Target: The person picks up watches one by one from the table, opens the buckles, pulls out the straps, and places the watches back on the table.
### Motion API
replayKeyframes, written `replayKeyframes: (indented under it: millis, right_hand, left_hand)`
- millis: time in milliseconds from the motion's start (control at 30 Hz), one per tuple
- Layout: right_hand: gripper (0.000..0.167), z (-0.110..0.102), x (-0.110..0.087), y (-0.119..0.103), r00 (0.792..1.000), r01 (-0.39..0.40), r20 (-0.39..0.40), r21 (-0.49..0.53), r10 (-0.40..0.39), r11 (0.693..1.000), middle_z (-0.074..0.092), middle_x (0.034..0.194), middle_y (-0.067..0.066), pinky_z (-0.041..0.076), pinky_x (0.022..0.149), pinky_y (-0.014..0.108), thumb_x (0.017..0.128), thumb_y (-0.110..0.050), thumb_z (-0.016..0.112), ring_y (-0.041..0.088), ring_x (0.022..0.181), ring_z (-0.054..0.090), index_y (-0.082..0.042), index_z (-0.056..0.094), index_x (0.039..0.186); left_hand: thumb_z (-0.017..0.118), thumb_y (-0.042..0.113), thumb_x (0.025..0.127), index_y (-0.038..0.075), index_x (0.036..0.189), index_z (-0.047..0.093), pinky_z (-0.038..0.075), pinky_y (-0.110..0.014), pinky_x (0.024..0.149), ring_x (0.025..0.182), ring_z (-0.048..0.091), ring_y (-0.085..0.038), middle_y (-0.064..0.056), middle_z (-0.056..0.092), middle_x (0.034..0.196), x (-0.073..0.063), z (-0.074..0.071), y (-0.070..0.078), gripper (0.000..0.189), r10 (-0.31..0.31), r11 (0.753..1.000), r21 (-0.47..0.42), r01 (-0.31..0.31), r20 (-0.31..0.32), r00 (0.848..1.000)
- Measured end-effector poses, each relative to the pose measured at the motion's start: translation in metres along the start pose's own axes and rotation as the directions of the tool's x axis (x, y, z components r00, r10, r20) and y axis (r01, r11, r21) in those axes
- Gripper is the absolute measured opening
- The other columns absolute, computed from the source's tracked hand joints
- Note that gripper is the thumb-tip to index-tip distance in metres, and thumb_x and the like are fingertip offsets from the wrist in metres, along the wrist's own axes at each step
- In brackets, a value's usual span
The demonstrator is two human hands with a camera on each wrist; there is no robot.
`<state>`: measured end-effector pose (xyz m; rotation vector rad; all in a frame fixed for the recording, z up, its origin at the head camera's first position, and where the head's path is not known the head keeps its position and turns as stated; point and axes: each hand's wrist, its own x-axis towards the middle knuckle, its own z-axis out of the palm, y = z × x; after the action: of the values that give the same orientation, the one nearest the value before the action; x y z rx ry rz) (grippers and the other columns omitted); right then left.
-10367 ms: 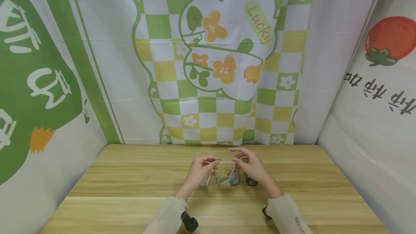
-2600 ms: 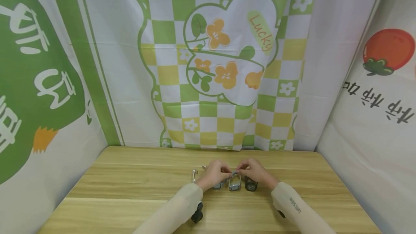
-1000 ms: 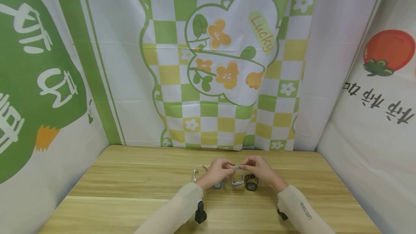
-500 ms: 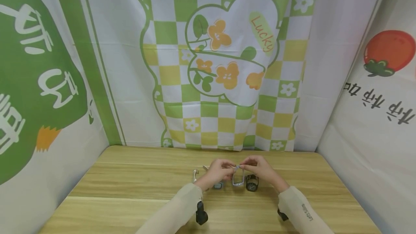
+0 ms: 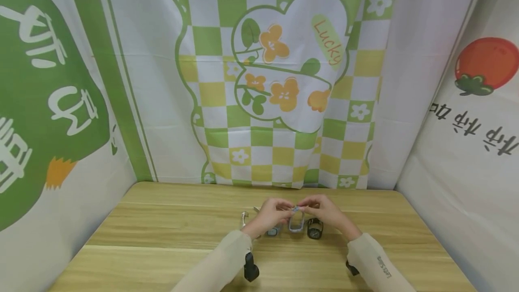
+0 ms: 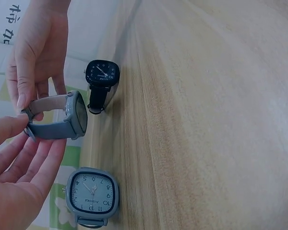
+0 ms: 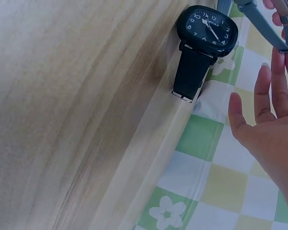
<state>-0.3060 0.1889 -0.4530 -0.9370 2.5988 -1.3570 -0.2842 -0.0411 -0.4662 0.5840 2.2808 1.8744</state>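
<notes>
Both hands hold a blue-grey wristwatch (image 6: pixel 78 115) by the buckle end of its strap, which bends round into a loop with the square case hanging at the far side. My left hand (image 5: pixel 269 216) pinches the strap from the left with thumb and fingers. From the other side my right hand (image 5: pixel 325 211) pinches the same strap end; in the right wrist view its outer fingers are spread. A second blue-grey watch (image 6: pixel 92 192) lies by the left hand, dial up. A black square watch (image 7: pixel 207 29) stands just right of the held one, its strap behind it.
A white, thin strap-like item (image 5: pixel 244 218) stands left of the left hand, and a pale pointed end (image 5: pixel 257 209) shows beyond that hand. All lie on a wooden table (image 5: pixel 162 233). A checked cloth (image 5: pixel 259 157) hangs behind its back edge, with printed cloths at both sides.
Ten seconds ago the hands held a grey watch with its strap ends apart; now the held watch's strap forms a loop. Over the last second, the held watch only tilts slightly.
</notes>
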Motion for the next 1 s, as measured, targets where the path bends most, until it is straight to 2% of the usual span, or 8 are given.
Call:
replayKeyframes:
  millis: [300, 400, 533, 633, 700, 800, 1000]
  right_hand:
    - [0.02, 0.003, 0.001, -0.001, 0.999, 0.046, 0.001, -0.007, -0.046, 0.999, 0.074, 0.112, 0.019, 0.055, 0.087, 0.036, 0.105, -0.009, 0.065, 0.018, 0.097, 0.066, 0.005, 0.074, 0.116]
    - [0.019, 0.004, 0.001, 0.001, 0.999, 0.042, -0.01, -0.011, -0.042, 0.999, 0.075, 0.11, 0.018, 0.055, 0.087, 0.035, 0.105, -0.008, 0.065, 0.016, 0.097, 0.066, 0.004, 0.075, 0.115]
    - [0.017, 0.006, 0.0, 0.003, 0.999, 0.037, -0.028, -0.011, -0.037, 0.999, 0.075, 0.109, 0.017, 0.057, 0.085, 0.031, 0.104, -0.008, 0.066, 0.018, 0.096, 0.068, 0.004, 0.075, 0.113]
    - [0.017, 0.007, -0.001, 0.004, 0.999, 0.045, -0.031, 0.027, -0.044, 0.999, 0.075, 0.109, 0.02, 0.058, 0.085, 0.027, 0.104, -0.006, 0.066, 0.03, 0.099, 0.072, 0.006, 0.074, 0.114]
    - [0.017, 0.007, -0.001, 0.004, 0.998, 0.048, -0.031, 0.056, -0.047, 0.997, 0.075, 0.11, 0.022, 0.058, 0.085, 0.027, 0.103, -0.004, 0.066, 0.038, 0.102, 0.073, 0.007, 0.073, 0.114]
    - [0.017, 0.008, -0.002, 0.005, 0.998, 0.059, -0.031, 0.083, -0.056, 0.995, 0.074, 0.111, 0.025, 0.06, 0.086, 0.03, 0.103, -0.002, 0.065, 0.043, 0.103, 0.073, 0.01, 0.072, 0.114]
    - [0.018, 0.009, -0.002, 0.003, 0.998, 0.042, -0.049, 0.094, -0.038, 0.995, 0.074, 0.111, 0.026, 0.062, 0.086, 0.049, 0.103, -0.001, 0.065, 0.036, 0.099, 0.074, 0.011, 0.071, 0.114]
  left_hand:
    - [0.073, 0.003, 0.098, -0.006, 0.115, 0.075, 0.063, -0.052, 0.08, 0.085, 0.072, -0.02, -0.02, 0.077, 0.108, -0.001, 0.002, -0.002, 0.02, 0.055, 0.997, 0.062, -0.054, -0.012, 0.998]
    - [0.073, 0.004, 0.098, -0.005, 0.114, 0.076, 0.063, -0.045, 0.077, 0.08, 0.071, -0.02, -0.019, 0.077, 0.107, -0.002, 0.002, -0.002, 0.019, 0.083, 0.993, 0.09, -0.081, -0.013, 0.996]
    - [0.074, 0.005, 0.098, -0.006, 0.113, 0.077, 0.06, -0.028, 0.071, 0.087, 0.073, -0.026, -0.02, 0.077, 0.107, -0.003, 0.003, -0.003, 0.019, 0.108, 0.988, 0.113, -0.104, -0.024, 0.994]
    - [0.074, 0.006, 0.098, -0.005, 0.113, 0.077, 0.056, -0.021, 0.07, 0.095, 0.074, -0.032, -0.02, 0.077, 0.108, -0.003, 0.004, -0.005, 0.019, 0.11, 0.987, 0.12, -0.105, -0.035, 0.993]
    - [0.074, 0.006, 0.098, -0.005, 0.112, 0.077, 0.056, -0.02, 0.071, 0.097, 0.074, -0.034, -0.019, 0.078, 0.108, -0.003, 0.005, -0.007, 0.018, 0.119, 0.986, 0.126, -0.113, -0.041, 0.992]
    - [0.075, 0.007, 0.098, -0.004, 0.111, 0.077, 0.056, -0.021, 0.073, 0.095, 0.074, -0.03, -0.018, 0.078, 0.107, -0.004, 0.006, -0.009, 0.018, 0.13, 0.983, 0.137, -0.123, -0.048, 0.99]
    - [0.075, 0.012, 0.099, -0.001, 0.111, 0.078, 0.057, -0.024, 0.077, 0.091, 0.072, -0.019, -0.013, 0.078, 0.103, -0.004, 0.006, -0.013, 0.018, 0.167, 0.974, 0.167, -0.153, -0.074, 0.983]
